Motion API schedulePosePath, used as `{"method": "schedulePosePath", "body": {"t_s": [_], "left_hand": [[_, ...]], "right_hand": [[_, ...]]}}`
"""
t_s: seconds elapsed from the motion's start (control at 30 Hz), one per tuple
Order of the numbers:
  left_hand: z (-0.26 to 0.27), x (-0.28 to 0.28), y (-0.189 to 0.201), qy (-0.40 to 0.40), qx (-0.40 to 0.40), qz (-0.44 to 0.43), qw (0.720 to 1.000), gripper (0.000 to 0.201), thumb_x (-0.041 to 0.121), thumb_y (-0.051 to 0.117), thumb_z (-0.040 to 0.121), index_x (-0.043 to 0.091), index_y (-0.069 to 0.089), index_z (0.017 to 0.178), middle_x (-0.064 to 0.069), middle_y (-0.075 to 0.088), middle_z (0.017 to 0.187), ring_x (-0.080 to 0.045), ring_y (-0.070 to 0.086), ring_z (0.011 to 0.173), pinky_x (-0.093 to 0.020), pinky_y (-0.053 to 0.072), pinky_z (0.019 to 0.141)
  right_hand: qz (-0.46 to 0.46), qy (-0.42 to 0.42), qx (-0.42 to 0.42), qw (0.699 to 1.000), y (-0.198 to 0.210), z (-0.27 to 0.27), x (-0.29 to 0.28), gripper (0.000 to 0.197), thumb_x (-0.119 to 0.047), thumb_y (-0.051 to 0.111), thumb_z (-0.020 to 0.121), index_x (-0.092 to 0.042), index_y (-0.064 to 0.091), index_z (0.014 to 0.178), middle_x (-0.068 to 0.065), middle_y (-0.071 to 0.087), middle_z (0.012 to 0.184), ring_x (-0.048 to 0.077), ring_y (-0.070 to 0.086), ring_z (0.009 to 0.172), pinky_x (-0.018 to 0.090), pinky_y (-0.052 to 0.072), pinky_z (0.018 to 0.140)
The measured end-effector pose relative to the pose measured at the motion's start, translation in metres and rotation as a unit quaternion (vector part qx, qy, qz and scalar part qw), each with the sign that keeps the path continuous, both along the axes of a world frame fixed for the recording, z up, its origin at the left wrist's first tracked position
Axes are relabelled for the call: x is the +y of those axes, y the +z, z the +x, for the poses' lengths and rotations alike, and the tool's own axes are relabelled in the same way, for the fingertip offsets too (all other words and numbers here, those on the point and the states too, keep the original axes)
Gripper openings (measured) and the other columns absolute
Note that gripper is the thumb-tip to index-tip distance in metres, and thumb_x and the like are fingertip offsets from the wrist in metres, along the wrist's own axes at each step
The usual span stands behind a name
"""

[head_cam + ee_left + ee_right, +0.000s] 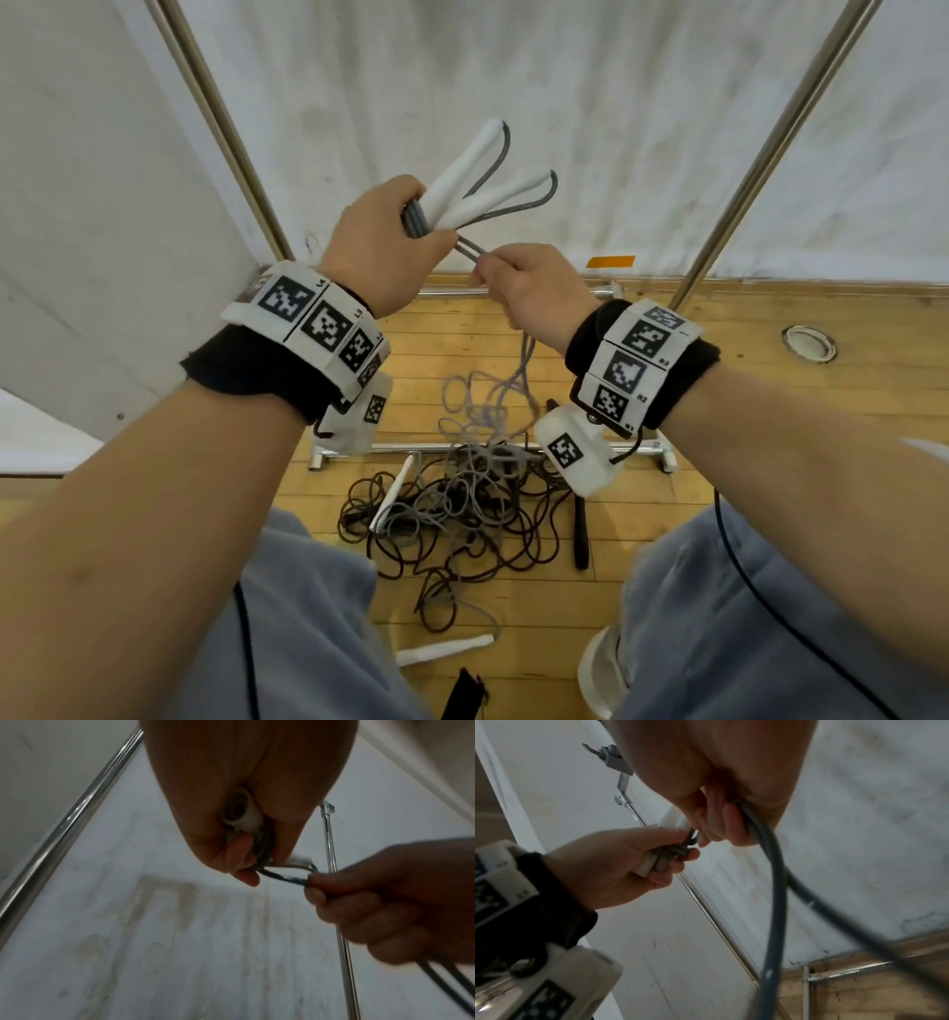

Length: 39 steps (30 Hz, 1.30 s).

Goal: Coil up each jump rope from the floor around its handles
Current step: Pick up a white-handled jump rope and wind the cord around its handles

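Note:
My left hand (395, 234) grips two white handles (477, 177) of a grey jump rope, held up at chest height, with a few turns of grey cord (415, 220) wound round their lower ends. Just to its right, my right hand (518, 285) pinches the doubled grey cord (470, 249) close to the handles. From that hand the cord (772, 882) hangs down to the floor. The left wrist view shows the handle ends (243, 811) inside my left fist and my right hand (359, 902) holding the cord loop (282, 878).
On the wooden floor (744, 385) below lies a tangled pile of grey and dark ropes (462, 503), with a white handle (393, 493), another white handle (444, 648) and a black handle (580, 534). Metal rack poles (760, 164) and a white curtain stand ahead.

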State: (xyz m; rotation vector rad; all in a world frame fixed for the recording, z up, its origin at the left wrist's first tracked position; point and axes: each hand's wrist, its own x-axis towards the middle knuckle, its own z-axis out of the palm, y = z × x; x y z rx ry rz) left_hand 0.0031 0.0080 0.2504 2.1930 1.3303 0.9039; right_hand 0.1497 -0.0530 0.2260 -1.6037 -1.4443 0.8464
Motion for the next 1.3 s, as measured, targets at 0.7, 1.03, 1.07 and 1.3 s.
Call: {"method": "schedulePosePath", "body": {"t_s": [0.7, 1.03, 1.07, 1.3], "left_hand": [[-0.003, 0.019, -0.04, -0.049, 0.16, -0.03, 0.985, 0.031, 0.045, 0.054, 0.092, 0.016, 0.042, 0.093, 0.007, 0.046, 0.072, -0.01, 0.046, 0.061, -0.027, 0.029, 0.049], [0.023, -0.002, -0.043, -0.031, 0.234, -0.019, 0.971, 0.021, 0.026, 0.053, 0.086, 0.012, 0.038, 0.09, 0.001, 0.041, 0.068, -0.023, 0.044, 0.063, -0.029, 0.028, 0.048], [0.023, -0.003, -0.043, -0.025, 0.229, -0.021, 0.973, 0.021, 0.027, 0.052, 0.087, 0.012, 0.038, 0.091, 0.002, 0.04, 0.068, -0.019, 0.042, 0.06, -0.029, 0.027, 0.047], [0.011, 0.001, -0.051, -0.02, 0.336, -0.018, 0.941, 0.018, 0.024, 0.048, 0.095, 0.012, 0.034, 0.094, -0.003, 0.044, 0.071, -0.022, 0.046, 0.06, -0.032, 0.034, 0.053]], "right_hand": [[0.012, -0.006, -0.076, 0.997, 0.011, 0.018, -0.005, 0.042, -0.028, 0.042, 0.098, -0.011, 0.048, 0.06, -0.003, 0.033, 0.049, 0.006, 0.029, 0.036, 0.02, 0.027, 0.043], [-0.048, 0.139, -0.046, 0.988, 0.014, -0.006, -0.02, 0.036, -0.017, 0.046, 0.096, -0.022, 0.05, 0.06, -0.005, 0.038, 0.052, 0.004, 0.031, 0.039, 0.02, 0.028, 0.045], [-0.043, 0.14, -0.054, 0.988, 0.016, -0.005, -0.021, 0.036, -0.018, 0.046, 0.096, -0.019, 0.048, 0.06, -0.003, 0.038, 0.053, 0.008, 0.033, 0.042, 0.023, 0.031, 0.047], [0.038, 0.017, -0.164, 0.986, 0.022, 0.031, -0.009, 0.03, -0.027, 0.052, 0.094, -0.008, 0.061, 0.073, -0.005, 0.038, 0.053, 0.003, 0.036, 0.042, 0.014, 0.026, 0.043]]}}
